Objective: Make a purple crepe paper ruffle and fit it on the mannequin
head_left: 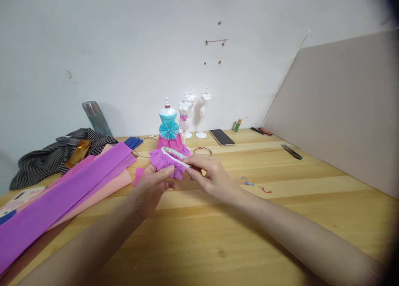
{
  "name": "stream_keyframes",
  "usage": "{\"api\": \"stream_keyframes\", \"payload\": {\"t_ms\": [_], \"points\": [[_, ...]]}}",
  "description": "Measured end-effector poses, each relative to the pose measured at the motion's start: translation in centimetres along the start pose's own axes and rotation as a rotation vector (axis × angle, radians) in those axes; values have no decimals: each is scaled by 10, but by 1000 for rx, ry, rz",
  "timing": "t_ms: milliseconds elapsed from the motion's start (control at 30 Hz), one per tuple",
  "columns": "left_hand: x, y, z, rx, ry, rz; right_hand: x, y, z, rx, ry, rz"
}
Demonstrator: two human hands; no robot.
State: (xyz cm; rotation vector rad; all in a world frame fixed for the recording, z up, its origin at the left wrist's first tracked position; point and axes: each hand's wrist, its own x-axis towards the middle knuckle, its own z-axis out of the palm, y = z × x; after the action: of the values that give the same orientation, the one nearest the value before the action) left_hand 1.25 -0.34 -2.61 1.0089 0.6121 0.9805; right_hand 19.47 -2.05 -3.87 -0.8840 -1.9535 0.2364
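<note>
Purple ruffle (164,162) on white ring (175,154) — one o'clock from left hand (155,183), ten from right hand (210,176) — pinched by both.

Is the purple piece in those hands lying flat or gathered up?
Gathered: the purple piece shows bunched folds and a ruffled edge along the curved white band.

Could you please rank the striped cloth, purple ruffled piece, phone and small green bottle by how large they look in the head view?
1. Striped cloth
2. Purple ruffled piece, partly hidden
3. Phone
4. Small green bottle
</note>
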Motion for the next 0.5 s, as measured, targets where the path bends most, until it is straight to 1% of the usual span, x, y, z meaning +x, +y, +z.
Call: {"api": "stream_keyframes", "payload": {"t_ms": [133,233,367,433,500], "points": [[1,-1,-3,-83,1,5,0,4,4,16,18,0],[3,-3,-5,-126,62,13,-3,7,8,-39,28,-36],[5,-5,-9,-70,159,-25,-8,8,12,-252,14,-121],[7,-5,-12,-53,165,-26,-11,8,14,-392,-8,-169],[10,-4,-16,-62,142,-23,-13,9,15,-494,-29,-215]]}}
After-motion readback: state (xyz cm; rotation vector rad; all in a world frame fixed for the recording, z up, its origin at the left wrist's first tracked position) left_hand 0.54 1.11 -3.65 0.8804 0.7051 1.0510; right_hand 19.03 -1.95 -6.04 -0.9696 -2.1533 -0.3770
